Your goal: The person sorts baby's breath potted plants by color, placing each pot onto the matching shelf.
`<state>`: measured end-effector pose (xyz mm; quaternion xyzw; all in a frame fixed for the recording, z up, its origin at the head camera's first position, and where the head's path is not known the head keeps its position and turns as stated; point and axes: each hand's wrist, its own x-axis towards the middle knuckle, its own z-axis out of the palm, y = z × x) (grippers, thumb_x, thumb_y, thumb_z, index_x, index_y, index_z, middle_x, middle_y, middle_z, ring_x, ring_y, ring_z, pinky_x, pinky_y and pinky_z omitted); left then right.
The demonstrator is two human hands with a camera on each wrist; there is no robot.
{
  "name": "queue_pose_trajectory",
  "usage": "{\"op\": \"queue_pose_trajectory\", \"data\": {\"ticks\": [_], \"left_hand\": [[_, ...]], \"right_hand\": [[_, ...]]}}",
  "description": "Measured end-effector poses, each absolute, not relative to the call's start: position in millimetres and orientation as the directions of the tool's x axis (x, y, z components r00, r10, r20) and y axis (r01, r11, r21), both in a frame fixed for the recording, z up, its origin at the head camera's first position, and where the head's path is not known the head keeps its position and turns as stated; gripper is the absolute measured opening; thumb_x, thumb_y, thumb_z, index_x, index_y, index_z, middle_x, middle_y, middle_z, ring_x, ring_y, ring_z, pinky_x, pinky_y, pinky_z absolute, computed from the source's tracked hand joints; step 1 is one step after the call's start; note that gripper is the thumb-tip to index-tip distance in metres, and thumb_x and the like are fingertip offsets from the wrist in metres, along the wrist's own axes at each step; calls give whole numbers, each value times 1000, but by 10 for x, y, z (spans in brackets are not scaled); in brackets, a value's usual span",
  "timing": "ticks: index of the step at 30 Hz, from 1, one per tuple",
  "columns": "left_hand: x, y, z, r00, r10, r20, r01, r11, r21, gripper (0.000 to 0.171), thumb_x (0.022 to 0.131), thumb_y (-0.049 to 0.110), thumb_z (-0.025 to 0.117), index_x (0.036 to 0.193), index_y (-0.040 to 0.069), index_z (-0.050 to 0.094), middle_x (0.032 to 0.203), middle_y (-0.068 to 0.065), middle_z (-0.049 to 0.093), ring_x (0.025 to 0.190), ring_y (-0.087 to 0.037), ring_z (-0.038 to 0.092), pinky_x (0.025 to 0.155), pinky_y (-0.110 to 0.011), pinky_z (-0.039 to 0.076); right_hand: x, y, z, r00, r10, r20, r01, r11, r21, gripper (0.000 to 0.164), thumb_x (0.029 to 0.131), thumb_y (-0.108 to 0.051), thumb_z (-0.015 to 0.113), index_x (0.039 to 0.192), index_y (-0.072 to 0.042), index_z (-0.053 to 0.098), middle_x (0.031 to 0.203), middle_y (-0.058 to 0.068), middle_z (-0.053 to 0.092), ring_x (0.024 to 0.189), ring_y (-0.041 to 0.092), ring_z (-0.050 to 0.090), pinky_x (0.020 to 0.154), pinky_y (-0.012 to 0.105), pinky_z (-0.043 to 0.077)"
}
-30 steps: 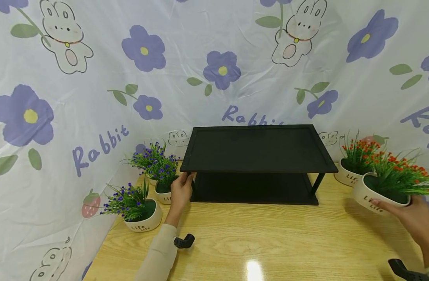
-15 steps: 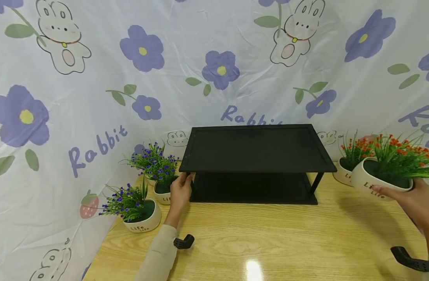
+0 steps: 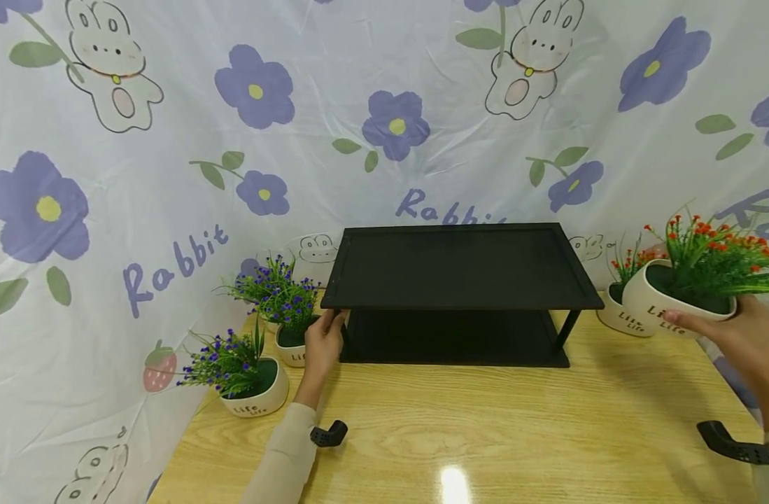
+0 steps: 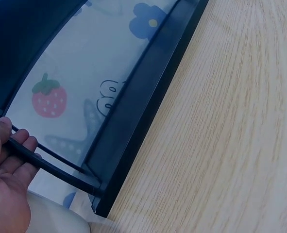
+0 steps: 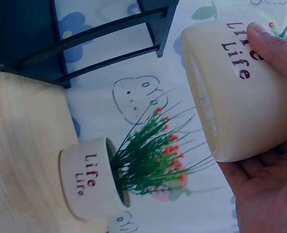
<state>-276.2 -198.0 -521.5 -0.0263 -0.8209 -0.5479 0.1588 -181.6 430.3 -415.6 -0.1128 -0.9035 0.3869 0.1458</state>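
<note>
My right hand [image 3: 746, 332] holds a white oval pot [image 3: 670, 304] of red-orange flowers above the table at the right. In the right wrist view the thumb lies on the lettered side of this flowerpot [image 5: 245, 92], with fingers under its far side. A second red-flowered pot [image 5: 90, 177] stands on the table behind it, partly hidden in the head view. At the left, my left hand [image 3: 324, 343] grips the front left post [image 4: 51, 167] of a black two-tier shelf [image 3: 460, 269], thumb and fingers around it. Both shelf tiers carry nothing visible.
Several white pots with purple flowers stand left of the shelf, the nearest pot [image 3: 258, 392] in front and another [image 3: 290, 343] beside my left hand. A printed cloth [image 3: 334, 63] hangs behind and at the left of the wooden table [image 3: 485, 420].
My right hand has raised the red-flowered pot higher and slightly left, so it covers more of the pot behind. The left hand stays on the shelf post.
</note>
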Motion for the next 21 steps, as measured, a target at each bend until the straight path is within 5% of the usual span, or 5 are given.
{"op": "queue_pose_trajectory", "data": {"ticks": [5, 9, 11, 15, 21], "left_hand": [[-2775, -1982, -5220, -945, -126, 303, 233, 393, 890, 29, 114, 23, 54, 133, 13, 73, 106, -24, 74, 62, -11, 48, 65, -26, 42], [-2775, -1985, -5218, -944, -129, 302, 234, 383, 894, 28, 113, 22, 55, 133, 13, 74, 104, -24, 73, 63, -15, 52, 64, -26, 42], [-2780, -1988, -5216, -944, -128, 305, 235, 388, 891, 29, 114, 21, 54, 134, 13, 73, 120, -22, 76, 78, -22, 64, 72, -26, 46], [-2782, -1990, -5223, -943, -122, 309, 242, 387, 890, 31, 114, 20, 54, 137, 13, 72, 136, -17, 73, 102, -36, 69, 81, -30, 48], [-2780, -1991, -5224, -945, -116, 305, 241, 381, 893, 32, 114, 20, 53, 141, 13, 70, 131, -21, 74, 66, -20, 54, 67, -27, 44]], "right_hand": [[-1890, 4244, -4049, -932, 295, 211, 34, 650, -759, 103, 102, -38, 72, 172, -7, 3, 172, 38, 10, 152, 69, 15, 112, 87, 20], [-1956, 4176, -3954, -932, 270, 241, -2, 663, -749, 104, 100, -37, 75, 173, -16, 3, 173, 34, 12, 153, 67, 16, 115, 85, 19], [-1989, 4145, -3912, -935, 257, 244, -11, 667, -745, 104, 100, -37, 75, 173, -16, 4, 173, 35, 13, 152, 67, 18, 115, 85, 20], [-2063, 4083, -3818, -941, 247, 230, -7, 668, -744, 108, 98, -39, 76, 173, -13, 3, 173, 34, 11, 153, 67, 17, 115, 85, 19], [-2177, 3974, -3678, -958, 212, 192, -3, 666, -746, 110, 97, -43, 77, 172, -6, 6, 173, 36, 13, 152, 67, 20, 113, 86, 22]]}}
